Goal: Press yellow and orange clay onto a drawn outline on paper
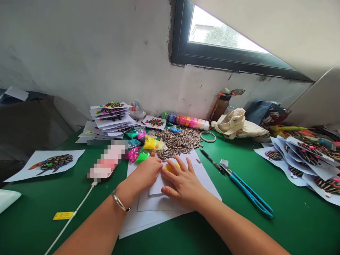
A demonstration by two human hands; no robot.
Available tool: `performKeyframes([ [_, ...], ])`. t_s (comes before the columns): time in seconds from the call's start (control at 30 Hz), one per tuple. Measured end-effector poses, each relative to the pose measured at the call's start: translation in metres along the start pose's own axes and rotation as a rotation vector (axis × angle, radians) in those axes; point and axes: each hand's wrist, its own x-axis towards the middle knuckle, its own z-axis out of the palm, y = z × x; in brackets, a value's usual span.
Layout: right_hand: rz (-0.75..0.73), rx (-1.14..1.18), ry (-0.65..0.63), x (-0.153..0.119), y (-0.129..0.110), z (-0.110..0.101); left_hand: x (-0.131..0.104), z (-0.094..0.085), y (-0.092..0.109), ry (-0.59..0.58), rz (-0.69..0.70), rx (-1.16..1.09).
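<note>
My right hand (183, 180) lies with its fingers spread over a flat patch of yellow clay (167, 167) on a small white sheet (156, 190). My left hand (148, 173), a silver bangle on its wrist, is closed at the left edge of the yellow patch. Its fingertips are pressed together, and anything between them is hidden. Larger white sheets (132, 223) lie underneath. Just beyond my hands is a heap of striped sunflower seeds (180, 140). Beside it are bags of coloured clay, among them a yellow one (149, 142) and a green one (142, 157).
A pen (212, 161) and a blue utility knife (249, 193) lie to the right. Seed-decorated pictures are stacked at left (114, 118) and right (305, 156). A blurred-out device (106, 164) trails a white cable (70, 219). A brown bottle (220, 106) stands against the wall.
</note>
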Motion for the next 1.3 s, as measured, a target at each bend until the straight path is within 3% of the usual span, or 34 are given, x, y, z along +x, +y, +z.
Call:
performKeyframes([
  [0.17, 0.092, 0.003, 0.038, -0.002, 0.012, -0.003, 0.0, 0.002, -0.002, -0.007, 0.001, 0.01],
  [0.33, 0.017, 0.015, -0.065, -0.005, 0.013, -0.003, 0.0, 0.001, -0.001, -0.015, 0.007, 0.004],
  [0.53, 0.11, -0.022, -0.039, -0.006, 0.019, -0.004, 0.001, 0.002, -0.003, -0.023, 0.016, 0.007],
  [0.7, 0.079, 0.007, -0.132, -0.008, 0.028, -0.004, 0.001, 0.003, -0.003, -0.018, 0.014, 0.012],
  [0.9, 0.103, -0.033, -0.043, -0.017, 0.037, -0.011, 0.001, 0.002, -0.001, -0.017, 0.017, 0.0],
  [1.07, 0.03, 0.005, -0.152, -0.017, 0.036, -0.007, -0.001, -0.001, 0.001, -0.004, 0.018, -0.009],
  [1.3, 0.097, -0.015, -0.081, -0.017, 0.043, -0.01, -0.002, 0.0, 0.0, 0.044, 0.034, -0.036],
])
